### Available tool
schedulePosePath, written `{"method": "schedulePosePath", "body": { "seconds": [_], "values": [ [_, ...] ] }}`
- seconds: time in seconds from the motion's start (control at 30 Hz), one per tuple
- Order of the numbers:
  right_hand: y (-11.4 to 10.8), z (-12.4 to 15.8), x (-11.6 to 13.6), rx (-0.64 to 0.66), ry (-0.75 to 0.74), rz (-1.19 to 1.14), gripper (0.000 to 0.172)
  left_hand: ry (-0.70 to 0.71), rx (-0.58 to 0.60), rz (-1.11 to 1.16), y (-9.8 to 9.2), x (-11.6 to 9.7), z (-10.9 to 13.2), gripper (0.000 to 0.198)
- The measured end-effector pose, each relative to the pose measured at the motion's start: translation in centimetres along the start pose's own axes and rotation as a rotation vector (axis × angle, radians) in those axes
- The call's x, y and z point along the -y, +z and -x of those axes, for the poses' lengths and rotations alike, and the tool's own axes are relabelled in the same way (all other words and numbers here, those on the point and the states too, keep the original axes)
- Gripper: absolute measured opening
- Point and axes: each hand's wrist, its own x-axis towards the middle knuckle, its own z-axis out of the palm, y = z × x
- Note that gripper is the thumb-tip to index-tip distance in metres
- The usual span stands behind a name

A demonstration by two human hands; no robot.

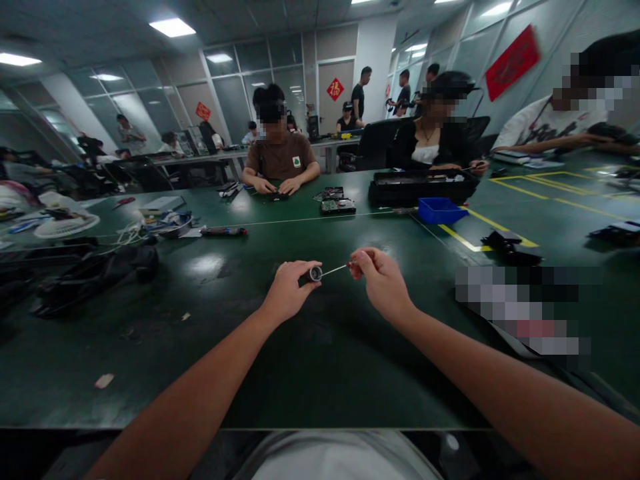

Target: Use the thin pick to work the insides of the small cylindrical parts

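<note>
My left hand [291, 288] is closed around a small dark cylinder [315, 273] with a pale metallic rim. Its round open end faces right and toward me. Between thumb and fingers, my right hand [377, 277] pinches the reddish handle of a screwdriver [335, 270]. The thin shaft points left, and its tip is at the cylinder's rim; I cannot tell whether it goes inside. Both hands are just above the green table [350, 373]. Fingers hide most of the cylinder's body and part of the handle.
Ahead lie a hard drive [338, 206], a blue tray [440, 211] and a long black casing [423, 189]. A pen-like tool [223, 231] and a black bag [100, 273] are to the left. Black parts [510, 247] lie right. Co-workers sit across the table.
</note>
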Motion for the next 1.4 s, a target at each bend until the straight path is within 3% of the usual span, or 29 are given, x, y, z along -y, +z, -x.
{"method": "schedulePosePath", "body": {
  "seconds": [0.5, 0.67, 0.83, 0.97, 1.1, 1.17, 1.4],
  "values": [
    [-0.2, 0.5, 1.0, 0.029, -0.088, 0.159, 0.027, -0.043, 0.035, -0.015, 0.0, -0.6, 0.1, 0.039],
    [-0.5, 0.5, 1.6, 0.007, -0.088, 0.311, 0.029, -0.038, 0.037, -0.013, 0.2, -0.5, 0.2, 0.04],
    [-0.4, 0.6, 1.1, 0.048, -0.178, 0.293, 0.017, -0.035, 0.052, -0.008, 0.2, -0.4, 0.2, 0.039],
    [-0.4, 0.6, 1.1, 0.112, -0.17, 0.281, 0.014, -0.043, 0.063, -0.014, 0.2, -0.5, 0.2, 0.039],
    [-0.6, 0.6, 1.3, 0.104, -0.142, 0.396, 0.029, -0.044, 0.07, -0.016, 0.2, -0.5, 0.2, 0.039],
    [-0.6, 0.6, 1.3, 0.082, -0.147, 0.433, 0.027, -0.04, 0.075, -0.014, 0.2, -0.4, 0.3, 0.039],
    [-0.1, 0.8, 0.8, 0.032, -0.12, 0.241, 0.018, -0.087, 0.05, -0.011, 0.3, -0.6, 0.2, 0.039]
  ]
}}
